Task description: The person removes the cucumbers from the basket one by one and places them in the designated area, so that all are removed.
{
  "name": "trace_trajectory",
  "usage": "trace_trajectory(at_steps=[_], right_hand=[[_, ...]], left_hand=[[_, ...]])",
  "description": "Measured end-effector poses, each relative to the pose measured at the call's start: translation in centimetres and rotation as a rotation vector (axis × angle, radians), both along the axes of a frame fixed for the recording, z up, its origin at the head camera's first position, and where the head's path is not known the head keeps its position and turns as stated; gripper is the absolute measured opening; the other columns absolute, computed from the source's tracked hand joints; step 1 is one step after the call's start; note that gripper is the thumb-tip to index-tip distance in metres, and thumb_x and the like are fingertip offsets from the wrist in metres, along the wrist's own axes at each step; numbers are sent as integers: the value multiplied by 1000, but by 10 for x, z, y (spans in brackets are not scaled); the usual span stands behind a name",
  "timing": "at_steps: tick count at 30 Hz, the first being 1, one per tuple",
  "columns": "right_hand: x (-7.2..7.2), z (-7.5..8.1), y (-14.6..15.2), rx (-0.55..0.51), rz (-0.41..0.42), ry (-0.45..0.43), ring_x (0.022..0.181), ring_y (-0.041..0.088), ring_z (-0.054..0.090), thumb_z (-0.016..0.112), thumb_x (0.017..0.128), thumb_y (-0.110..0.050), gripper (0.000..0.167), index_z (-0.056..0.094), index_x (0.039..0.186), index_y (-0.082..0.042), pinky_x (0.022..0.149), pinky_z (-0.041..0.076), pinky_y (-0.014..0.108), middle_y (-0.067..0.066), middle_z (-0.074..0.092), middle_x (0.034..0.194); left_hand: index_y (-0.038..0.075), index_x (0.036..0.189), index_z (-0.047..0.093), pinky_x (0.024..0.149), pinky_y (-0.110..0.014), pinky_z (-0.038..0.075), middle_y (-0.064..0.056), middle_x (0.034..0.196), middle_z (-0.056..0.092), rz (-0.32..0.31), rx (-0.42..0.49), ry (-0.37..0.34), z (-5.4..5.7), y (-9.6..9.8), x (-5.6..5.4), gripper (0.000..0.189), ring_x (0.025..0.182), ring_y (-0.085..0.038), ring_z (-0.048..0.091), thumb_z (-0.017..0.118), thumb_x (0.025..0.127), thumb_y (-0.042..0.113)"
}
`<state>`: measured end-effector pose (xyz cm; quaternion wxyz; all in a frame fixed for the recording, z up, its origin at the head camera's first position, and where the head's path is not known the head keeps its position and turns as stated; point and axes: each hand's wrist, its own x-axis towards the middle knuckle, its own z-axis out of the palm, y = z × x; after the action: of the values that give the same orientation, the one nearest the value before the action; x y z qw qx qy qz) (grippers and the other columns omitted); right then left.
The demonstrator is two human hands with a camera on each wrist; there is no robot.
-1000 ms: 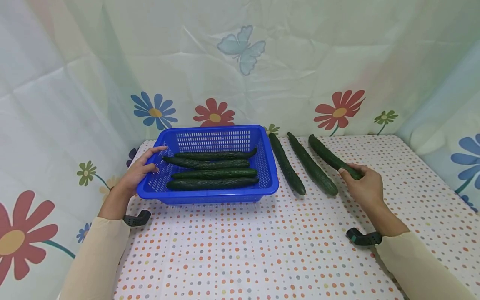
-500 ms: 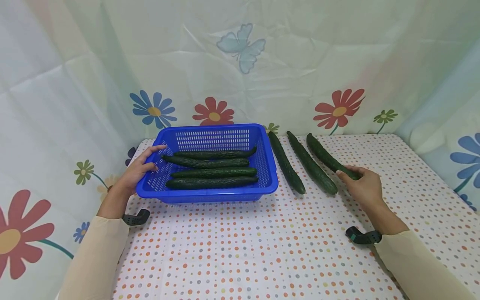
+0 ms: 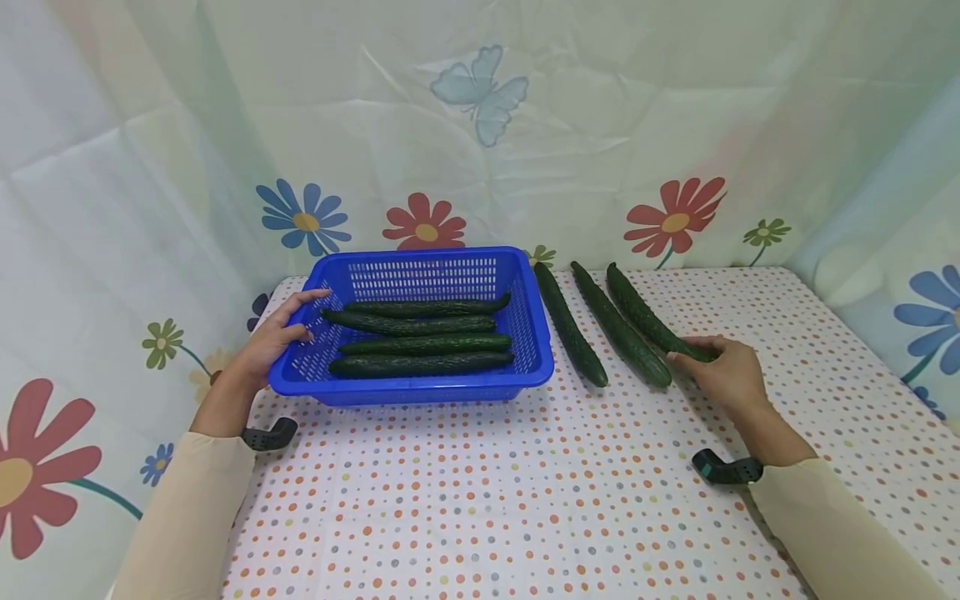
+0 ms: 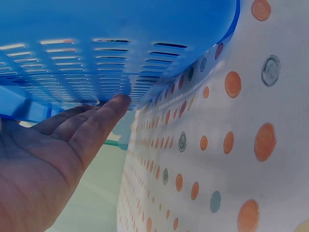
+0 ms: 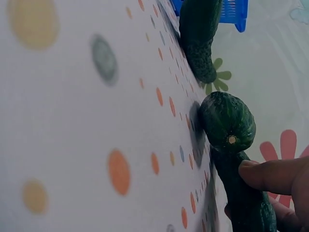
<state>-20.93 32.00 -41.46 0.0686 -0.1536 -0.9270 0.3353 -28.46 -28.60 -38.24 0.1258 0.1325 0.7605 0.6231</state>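
Observation:
A blue plastic basket (image 3: 420, 390) holds several dark green cucumbers (image 3: 427, 344) lying crosswise. My left hand (image 3: 272, 340) grips its left rim, with the thumb over the edge; in the left wrist view, fingers (image 4: 99, 124) lie along the slotted outer wall. At the right, my right hand (image 3: 727, 371) pinches the near end of a cucumber (image 3: 645, 315) between thumb and fingers. This cucumber lies slanted beside a middle cucumber (image 3: 621, 327), close to it. A third cucumber (image 3: 570, 325) lies nearest the basket. In the right wrist view, my thumb (image 5: 263, 175) presses the held cucumber (image 5: 241, 193).
A white tablecloth with coloured dots (image 3: 465, 492) covers the table. Behind it hangs a pale curtain (image 3: 585, 150) printed with flowers and a butterfly. Each wrist wears a black camera mount, the left one (image 3: 272, 435) near the basket's front corner.
My right hand has moved the gripped cucumber a little to the left, nearer to the middle one, and lower towards the cloth. My left hand and the basket keep their places.

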Motion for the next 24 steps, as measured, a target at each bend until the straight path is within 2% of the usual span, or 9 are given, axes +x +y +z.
trace_trajectory(at_steps=[4,11,15,18,21,24], right_hand=[[-1,-1,2,-14,0,-24,134,55,34,61,94,-41,62,52,137,3,105,35,66,35,40,146],[1,-1,3,-25,27,-57,129,54,39,58,96,-43,64,50,138,4,98,41,64,36,40,144],[1,0,5,-42,53,-47,124,53,43,53,97,-47,69,43,144,3,86,48,58,36,41,142],[-2,-1,8,-63,43,-16,122,50,45,50,95,-53,75,38,149,-2,74,51,45,33,43,142],[-8,-7,16,-40,19,44,122,45,45,49,91,-62,75,47,145,-10,66,48,33,26,46,143],[-10,-8,16,-5,-5,108,122,39,46,49,89,-66,70,60,132,-13,61,45,31,23,50,142]], left_hand=[[31,150,34,89,-59,51,-17,164,7,3,-4,2,0,0,0,65,137,-57,31,36,94,-2],[31,150,34,87,-54,54,-17,164,7,-3,3,8,-1,-1,-1,64,136,-57,31,36,95,-2],[31,149,34,87,-55,54,-17,164,7,-6,7,6,-1,-2,-1,64,136,-57,31,36,94,-2],[32,149,35,88,-58,51,-17,164,7,-5,11,3,-1,-2,-1,64,137,-57,31,36,94,-2],[32,148,35,89,-58,51,-17,164,8,-5,18,-1,-1,-2,-2,63,137,-57,31,36,95,-2],[32,148,35,88,-58,51,-17,164,8,-8,23,-5,-1,-2,-2,63,137,-57,31,37,95,-2]])
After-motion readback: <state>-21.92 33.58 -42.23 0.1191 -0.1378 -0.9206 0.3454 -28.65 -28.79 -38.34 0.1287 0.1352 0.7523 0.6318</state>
